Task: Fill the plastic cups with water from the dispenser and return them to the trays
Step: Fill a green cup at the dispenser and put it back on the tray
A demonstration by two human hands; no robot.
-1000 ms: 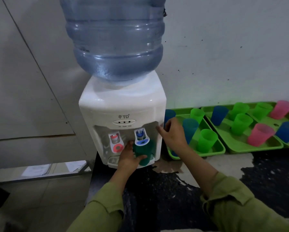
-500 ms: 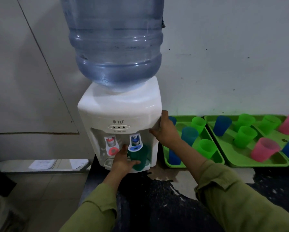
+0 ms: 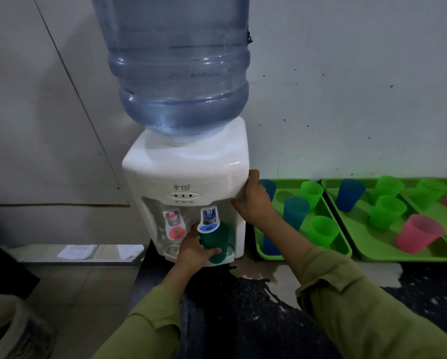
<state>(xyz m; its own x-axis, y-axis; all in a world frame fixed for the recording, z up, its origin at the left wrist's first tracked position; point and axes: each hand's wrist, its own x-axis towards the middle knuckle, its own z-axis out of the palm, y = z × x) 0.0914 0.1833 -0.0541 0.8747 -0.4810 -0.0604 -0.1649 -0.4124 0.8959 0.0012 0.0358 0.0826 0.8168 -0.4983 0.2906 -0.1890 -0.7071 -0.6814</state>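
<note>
Right now your left hand (image 3: 193, 251) has its fingers (image 3: 193, 231) wrapped round the dark green cup (image 3: 215, 242), thumb across its front. They hold it upright under the blue tap (image 3: 208, 226) in the recess of the dispenser (image 3: 186, 172). Your right hand (image 3: 253, 200) grips the dispenser's right front corner, just beside the near green tray (image 3: 332, 255) (blue and green cups stand in it). The only legible writing is "TD" (image 3: 182, 188) on the white front panel.

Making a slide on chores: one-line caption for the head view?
The left hand holds a green cup under the dispenser at its blue tap; the right hand grips its side.
</note>
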